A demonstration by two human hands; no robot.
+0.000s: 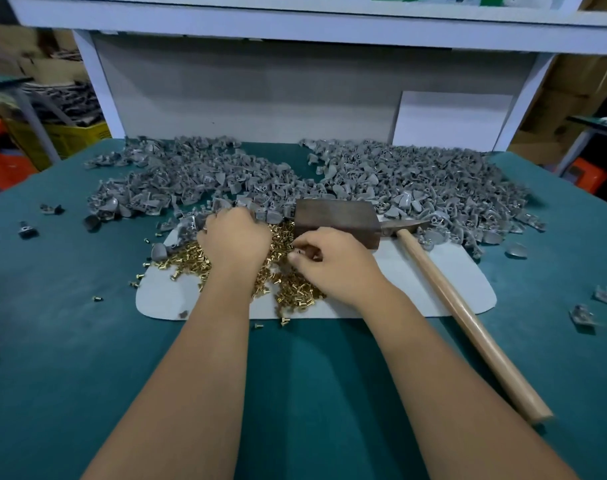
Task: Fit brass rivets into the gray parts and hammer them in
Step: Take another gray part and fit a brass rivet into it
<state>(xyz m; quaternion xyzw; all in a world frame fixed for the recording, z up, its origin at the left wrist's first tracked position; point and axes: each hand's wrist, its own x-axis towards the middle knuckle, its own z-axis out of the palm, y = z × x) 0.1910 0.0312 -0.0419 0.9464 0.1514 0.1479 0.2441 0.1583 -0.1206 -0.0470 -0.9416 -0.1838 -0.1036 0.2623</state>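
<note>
A heap of brass rivets (pixel 291 289) lies on a white mat (pixel 416 289) in the middle of the table. Two large piles of gray parts (pixel 416 178) spread across the back. My left hand (pixel 234 239) reaches with curled fingers into the near edge of the left gray pile; what it holds is hidden. My right hand (pixel 329 259) pinches something small at its fingertips over the rivets, next to a dark metal block (pixel 336 218). A hammer (pixel 468 317) with a wooden handle lies on the mat at the right, its head against the block.
The table has a green cover (pixel 312 375). Loose gray parts (pixel 582 315) lie at the right edge and some dark pieces (pixel 28 230) at the left. A white backboard (pixel 260 95) and a shelf frame close off the rear.
</note>
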